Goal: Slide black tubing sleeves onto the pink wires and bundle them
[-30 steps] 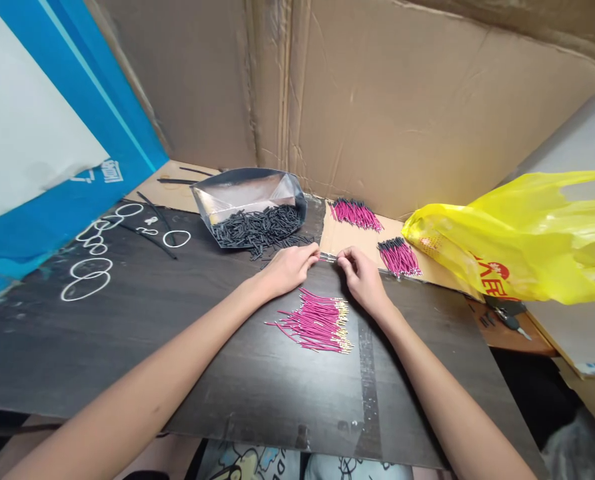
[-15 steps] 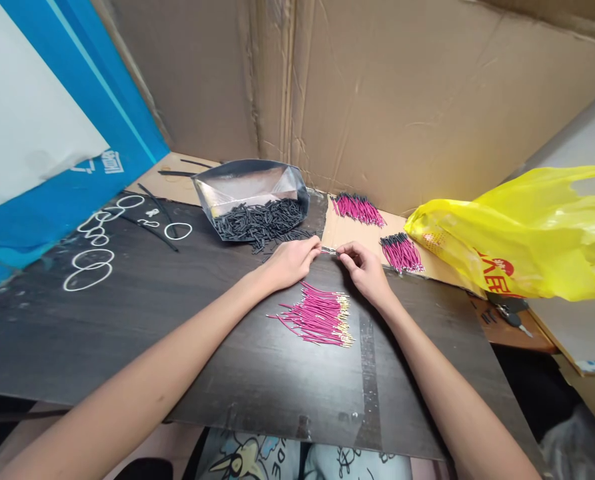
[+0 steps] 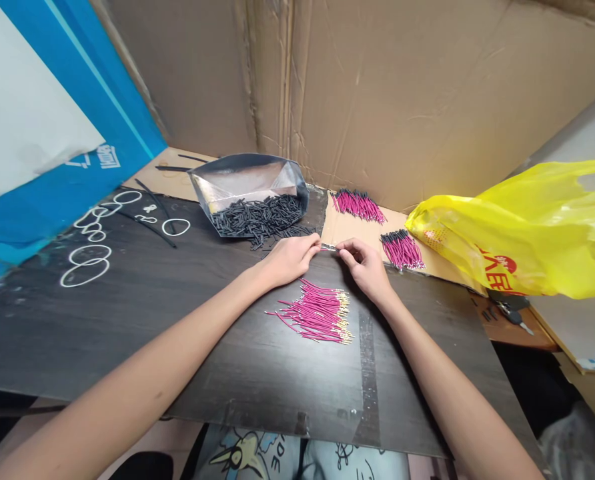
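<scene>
2 hands (image 3: pixel 290 259) (image 3: pixel 367 270) pinch thin pieces (image 3: pixel 329 247) — 3 magenta wire piles (image 3: pixel 315 313) (image 3: pixel 358 205) (image 3: pixel 402 251) nearby.

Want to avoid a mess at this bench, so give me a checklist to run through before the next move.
1. Left hand pinching the thin piece: ok.
2. Right hand pinching its other end: ok.
3. Thin piece properly fitted: cannot tell, too small.
4. Black tubes all inside the pouch: not ok, some lie outside its mouth.
5. Pink wires gathered in one pile: ok.
</scene>
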Tool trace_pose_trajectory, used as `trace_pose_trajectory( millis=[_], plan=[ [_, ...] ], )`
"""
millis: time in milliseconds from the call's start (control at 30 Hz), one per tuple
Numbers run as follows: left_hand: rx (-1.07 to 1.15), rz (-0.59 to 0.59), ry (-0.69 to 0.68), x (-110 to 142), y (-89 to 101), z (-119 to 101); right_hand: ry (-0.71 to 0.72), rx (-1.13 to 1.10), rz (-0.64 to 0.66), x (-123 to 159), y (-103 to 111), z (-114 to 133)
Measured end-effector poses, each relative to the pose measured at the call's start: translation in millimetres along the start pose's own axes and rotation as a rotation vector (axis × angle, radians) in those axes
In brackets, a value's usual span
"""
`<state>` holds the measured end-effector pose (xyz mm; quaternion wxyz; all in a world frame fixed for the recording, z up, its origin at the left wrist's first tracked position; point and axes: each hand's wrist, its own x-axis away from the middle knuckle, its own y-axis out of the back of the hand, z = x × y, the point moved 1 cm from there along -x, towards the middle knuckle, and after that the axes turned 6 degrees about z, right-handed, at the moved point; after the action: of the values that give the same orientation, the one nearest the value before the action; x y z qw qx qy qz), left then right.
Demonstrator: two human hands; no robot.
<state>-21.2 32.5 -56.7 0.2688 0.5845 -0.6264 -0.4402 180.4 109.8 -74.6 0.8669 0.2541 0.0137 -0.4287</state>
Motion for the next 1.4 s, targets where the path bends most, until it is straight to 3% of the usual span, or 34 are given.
trace_pose_trajectory(
  millis=[500,800,1067,1400],
  plan=[
    [-0.1,0.014,-0.028,-0.5,-2.0,-0.5,0.017,0.002,-0.002,0.4,0.6,1.3],
    [-0.226,0.019,-0.075,1.2,-3.9,-3.0,0.221,0.17,0.004,5.1,-2.6,8.9],
    [-0.217,0.025,-0.105,2.0,-4.0,-8.0,0.164,0.146,0.011,6.1,-2.5,8.8],
    [-0.157,0.034,-0.123,3.2,-5.5,-15.8,0.197,0.145,0.023,9.0,-4.4,14.6]
  ],
)
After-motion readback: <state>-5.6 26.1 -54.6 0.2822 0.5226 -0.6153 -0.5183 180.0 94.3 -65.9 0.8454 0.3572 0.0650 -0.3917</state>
